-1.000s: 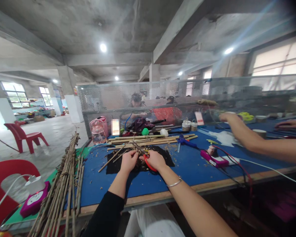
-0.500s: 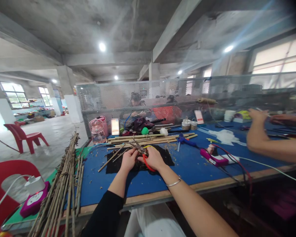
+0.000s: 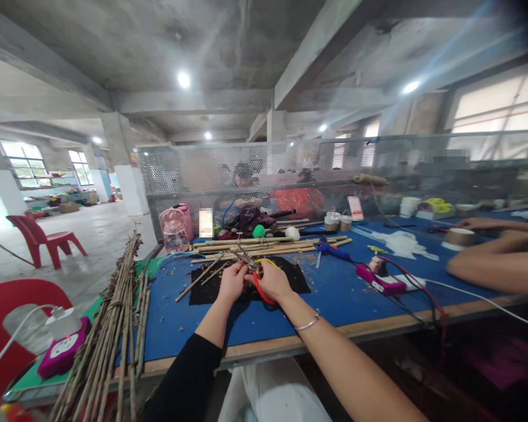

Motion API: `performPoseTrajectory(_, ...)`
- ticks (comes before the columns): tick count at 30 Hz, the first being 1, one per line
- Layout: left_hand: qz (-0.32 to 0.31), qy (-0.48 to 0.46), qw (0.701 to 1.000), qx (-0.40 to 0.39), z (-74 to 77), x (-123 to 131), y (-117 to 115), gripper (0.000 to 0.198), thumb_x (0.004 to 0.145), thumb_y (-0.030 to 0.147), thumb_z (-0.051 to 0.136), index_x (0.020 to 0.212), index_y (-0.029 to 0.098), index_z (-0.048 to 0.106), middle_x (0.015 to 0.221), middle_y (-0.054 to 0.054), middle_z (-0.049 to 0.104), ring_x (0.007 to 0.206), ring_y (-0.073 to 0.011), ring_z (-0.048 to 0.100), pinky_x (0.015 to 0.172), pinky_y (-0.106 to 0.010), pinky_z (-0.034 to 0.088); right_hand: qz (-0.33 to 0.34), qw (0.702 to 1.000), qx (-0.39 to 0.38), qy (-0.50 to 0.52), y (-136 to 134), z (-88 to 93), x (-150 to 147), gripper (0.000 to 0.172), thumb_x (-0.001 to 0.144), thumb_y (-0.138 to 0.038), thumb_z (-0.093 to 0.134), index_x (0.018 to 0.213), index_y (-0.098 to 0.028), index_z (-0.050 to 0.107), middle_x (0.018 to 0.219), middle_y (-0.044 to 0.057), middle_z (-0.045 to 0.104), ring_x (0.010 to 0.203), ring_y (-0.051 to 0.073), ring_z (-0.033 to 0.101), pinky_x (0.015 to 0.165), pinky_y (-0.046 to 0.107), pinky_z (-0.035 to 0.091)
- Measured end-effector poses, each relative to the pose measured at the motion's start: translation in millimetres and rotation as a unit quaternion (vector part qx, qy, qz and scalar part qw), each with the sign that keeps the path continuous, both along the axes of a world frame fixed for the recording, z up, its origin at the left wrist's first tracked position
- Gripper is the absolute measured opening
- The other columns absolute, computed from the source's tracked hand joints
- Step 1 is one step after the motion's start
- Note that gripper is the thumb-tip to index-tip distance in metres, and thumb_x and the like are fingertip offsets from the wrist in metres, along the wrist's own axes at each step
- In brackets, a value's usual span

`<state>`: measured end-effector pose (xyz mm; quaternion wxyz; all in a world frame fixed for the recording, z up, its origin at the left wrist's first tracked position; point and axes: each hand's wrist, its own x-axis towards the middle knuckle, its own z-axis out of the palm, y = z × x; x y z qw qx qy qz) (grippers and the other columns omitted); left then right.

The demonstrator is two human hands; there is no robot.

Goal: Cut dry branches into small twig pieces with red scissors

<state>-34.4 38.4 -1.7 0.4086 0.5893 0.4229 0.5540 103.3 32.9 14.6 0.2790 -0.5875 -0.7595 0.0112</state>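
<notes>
My right hand (image 3: pixel 275 283) is closed around the red-handled scissors (image 3: pixel 263 292), which sit above the black cloth (image 3: pixel 297 278) in front of me, blades angled up and away to the left. I take that angle to keep the points clear of my fingers. My left hand (image 3: pixel 234 282) meets the right one, its fingertips drawn together just beside the blades; whether something small is pinched there I can't make out, as the fingers hide it. Brown scraps lie scattered on the cloth and on the blue tabletop (image 3: pixel 180 328) around it; the cloth probably serves to catch them. Thin sticks (image 3: pixel 200 278) lie slantwise over its left part, within easy reach of my left hand. Beyond the cloth, thicker pale poles (image 3: pixel 268 248) lie crosswise, presumably set back to leave working room. A bundle of dry stalks (image 3: pixel 114 305) lies along the table's left end, its near ends jutting past the edge, likely because of their length. To the right, a blue glue gun (image 3: pixel 334 251) rests near the poles, and a purple power strip (image 3: pixel 381 280) is farther right, perhaps so placed for the leads around it. A co-worker's forearm (image 3: pixel 497 272) is at the far right, well apart from my hands.
</notes>
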Motion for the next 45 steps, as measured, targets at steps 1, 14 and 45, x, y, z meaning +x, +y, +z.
performPoseTrajectory(1,-0.006,-0.011,1.000,-0.007,0.4,0.6,-0.6,0.037,0.074,0.041,0.051,0.092,0.011,0.063,0.060,-0.001,0.059,0.042,-0.0078,0.044,0.042,-0.020,0.035,-0.005,1.000,-0.008,-0.001,-0.4,0.2,-0.4,0.047,0.071,-0.064,0.047,0.087,-0.019,0.050,0.082,0.005,0.061,0.076,0.019,0.058,0.063,0.026,0.036)
performPoseTrajectory(14,-0.012,-0.011,1.000,-0.026,4.6,-1.6,-3.0,0.030,0.073,0.044,0.051,0.074,0.014,0.057,0.054,0.002,0.051,0.040,-0.0068,0.041,0.040,-0.019,0.034,-0.020,0.997,-0.069,-0.001,2.2,1.3,2.7,0.049,0.069,-0.065,0.047,0.087,-0.021,0.059,0.084,0.007,0.065,0.079,0.022,0.061,0.063,0.026,0.039)
performPoseTrajectory(45,-0.025,-0.185,0.980,-0.073,4.7,-1.5,2.1,0.043,0.059,0.036,0.070,0.093,0.013,0.057,0.083,-0.006,0.065,0.064,-0.0119,0.059,0.055,-0.022,0.045,-0.013,0.999,0.028,-0.010,-0.7,2.2,2.6,0.049,0.066,-0.058,0.058,0.092,-0.016,0.053,0.096,0.009,0.055,0.092,0.022,0.052,0.077,0.029,0.037)
